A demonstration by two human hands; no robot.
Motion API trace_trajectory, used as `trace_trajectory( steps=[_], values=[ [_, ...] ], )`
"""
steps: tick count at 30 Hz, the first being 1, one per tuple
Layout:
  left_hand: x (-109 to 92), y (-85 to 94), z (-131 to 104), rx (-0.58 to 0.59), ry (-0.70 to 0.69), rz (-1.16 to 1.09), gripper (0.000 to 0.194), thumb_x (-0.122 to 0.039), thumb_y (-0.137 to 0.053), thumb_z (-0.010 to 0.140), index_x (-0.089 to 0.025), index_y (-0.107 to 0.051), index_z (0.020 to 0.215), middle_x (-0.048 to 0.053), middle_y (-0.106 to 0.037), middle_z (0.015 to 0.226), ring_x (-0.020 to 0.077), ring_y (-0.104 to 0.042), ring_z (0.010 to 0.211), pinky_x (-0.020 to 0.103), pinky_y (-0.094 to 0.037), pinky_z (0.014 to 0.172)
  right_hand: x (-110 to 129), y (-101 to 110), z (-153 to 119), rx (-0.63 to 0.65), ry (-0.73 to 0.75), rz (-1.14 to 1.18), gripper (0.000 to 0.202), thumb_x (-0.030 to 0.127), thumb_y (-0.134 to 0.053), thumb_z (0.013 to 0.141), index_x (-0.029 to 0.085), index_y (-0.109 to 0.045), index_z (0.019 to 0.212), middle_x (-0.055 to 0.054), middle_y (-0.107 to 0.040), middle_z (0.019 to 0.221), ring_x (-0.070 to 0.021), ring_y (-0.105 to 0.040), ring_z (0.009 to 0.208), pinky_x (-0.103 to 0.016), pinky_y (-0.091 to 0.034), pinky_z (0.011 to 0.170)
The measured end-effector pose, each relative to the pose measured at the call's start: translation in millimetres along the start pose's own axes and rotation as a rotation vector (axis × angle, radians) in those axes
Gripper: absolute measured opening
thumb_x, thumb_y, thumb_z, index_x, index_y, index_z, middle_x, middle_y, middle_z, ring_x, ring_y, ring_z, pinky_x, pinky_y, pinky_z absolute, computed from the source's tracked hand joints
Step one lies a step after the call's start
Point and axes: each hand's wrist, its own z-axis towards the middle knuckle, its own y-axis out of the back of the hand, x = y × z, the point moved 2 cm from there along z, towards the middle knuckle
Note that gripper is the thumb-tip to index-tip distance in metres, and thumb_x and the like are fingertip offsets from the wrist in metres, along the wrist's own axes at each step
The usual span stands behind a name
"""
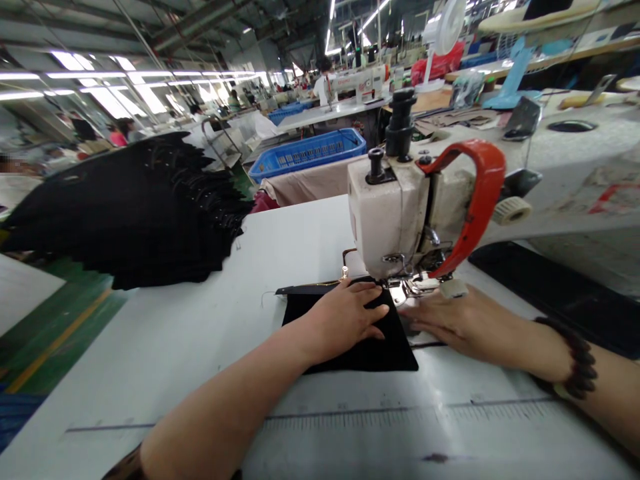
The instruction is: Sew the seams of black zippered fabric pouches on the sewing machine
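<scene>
My left hand [350, 315] lies flat with fingers spread on a black fabric piece [390, 350], left of the needle area. A zipper [320, 285] with gold teeth runs along the fabric's far edge, its gold pull [345, 272] standing up. The fabric's upper right corner reaches the presser foot [400, 293] of the white sewing machine [387, 213]. To the right of the foot is my right hand [455, 321], fingers stretched toward the fabric's right edge. Its fingertips are blurred and partly behind the machine; whether they touch the fabric I cannot tell.
A large stack of black fabric pieces [125, 207] stands at the left edge of the white table [190, 347]. A red curved guard [487, 193] arches over the machine's front. Behind is a blue basket [310, 157]. A dark flat object [550, 287] lies at right.
</scene>
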Motion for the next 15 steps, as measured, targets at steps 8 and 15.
trace_trajectory(
  steps=[8, 15],
  values=[
    [8, -1.4, 2, -0.017, -0.006, -0.013, 0.037, -0.043, -0.051, 0.084, -0.019, -0.056, 0.112, 0.010, -0.051, 0.125, 0.0250, -0.043, 0.120, 0.044, -0.035, 0.099, 13, -10, 1, 0.192, 0.077, -0.030, 0.023, 0.017, -0.042, 0.089, 0.017, -0.064, 0.097, -0.003, -0.066, 0.071, -0.0136, -0.059, 0.057, -0.024, -0.040, 0.050],
    [11, -1.7, 4, 0.003, -0.003, -0.028, 0.037, -0.043, -0.049, 0.085, -0.019, -0.055, 0.113, 0.011, -0.048, 0.128, 0.0236, -0.041, 0.122, 0.042, -0.032, 0.099, 11, -12, 2, 0.216, 0.030, 0.011, 0.022, 0.017, -0.042, 0.090, 0.016, -0.064, 0.091, -0.004, -0.066, 0.072, -0.0136, -0.061, 0.060, -0.022, -0.040, 0.052]
  ],
)
